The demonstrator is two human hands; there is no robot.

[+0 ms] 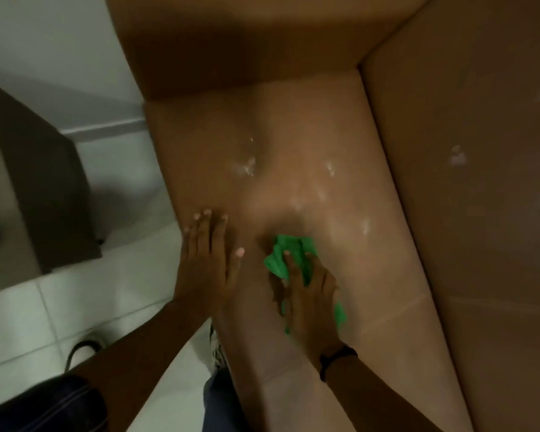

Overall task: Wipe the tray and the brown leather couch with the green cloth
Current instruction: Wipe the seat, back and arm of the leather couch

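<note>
Head view shows the right hand (306,294) pressing the bunched green cloth (289,255) onto the couch (293,120) seat; the left hand (208,257) rests flat, empty. White smears (245,166) remain ahead; no tray visible.

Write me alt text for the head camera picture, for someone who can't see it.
A person's right hand presses a green cloth onto the seat of a brown leather couch, while the left hand lies flat on the seat beside it. Pale whitish smears mark the cushion beyond the cloth. White tiled floor shows on the left.
</note>
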